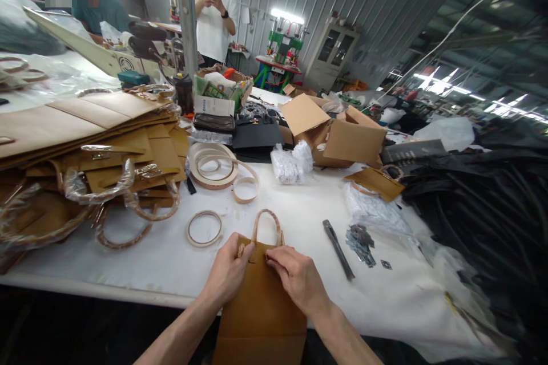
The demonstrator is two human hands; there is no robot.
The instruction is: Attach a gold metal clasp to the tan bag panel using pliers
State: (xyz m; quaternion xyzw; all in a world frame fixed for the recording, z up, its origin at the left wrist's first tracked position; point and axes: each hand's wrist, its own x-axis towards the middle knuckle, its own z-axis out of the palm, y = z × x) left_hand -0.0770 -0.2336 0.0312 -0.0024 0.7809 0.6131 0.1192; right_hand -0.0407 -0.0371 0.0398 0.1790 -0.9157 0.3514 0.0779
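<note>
A brown leather bag panel [268, 308] hangs over the table's front edge towards me, its plastic-wrapped loop handle [268, 214] standing at the top. My left hand [231, 267] grips the panel's upper left edge, thumb on the front beside the handle's base. At the other handle base, the fingers of my right hand [297, 275] are pinched together against the panel; what lies between them is too small to make out. To the right lie a dark metal tool [338, 249], a pile of small flat metal plates [360, 245] and one loose square plate [386, 264].
Brown bag pieces with wrapped handles [141, 154] are heaped at left. Tape rolls [204, 228] lie nearby. Farther back stand a cardboard box [353, 140] and a plastic-wrapped bundle [291, 163]. Black material [466, 199] covers the right side. Two people are beyond the table.
</note>
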